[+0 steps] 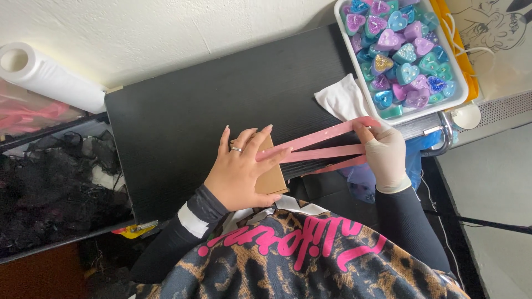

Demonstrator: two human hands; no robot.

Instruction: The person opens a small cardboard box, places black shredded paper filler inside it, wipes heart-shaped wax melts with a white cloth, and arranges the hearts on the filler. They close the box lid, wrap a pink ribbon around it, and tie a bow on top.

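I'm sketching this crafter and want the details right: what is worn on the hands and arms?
The left hand is bare, with long pale nails and a silver ring on one finger. The right hand wears a thin, cream-coloured glove. Both arms have dark sleeves; the left sleeve shows a white band near the wrist.

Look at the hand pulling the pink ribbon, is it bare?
No, the right hand pulling the pink ribbon wears a pale glove, while the left hand pressing the brown box is bare with a ring.

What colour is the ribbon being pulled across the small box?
Pink. The ribbon runs in strips from the cardboard box to the gloved right hand, seen in the head view.
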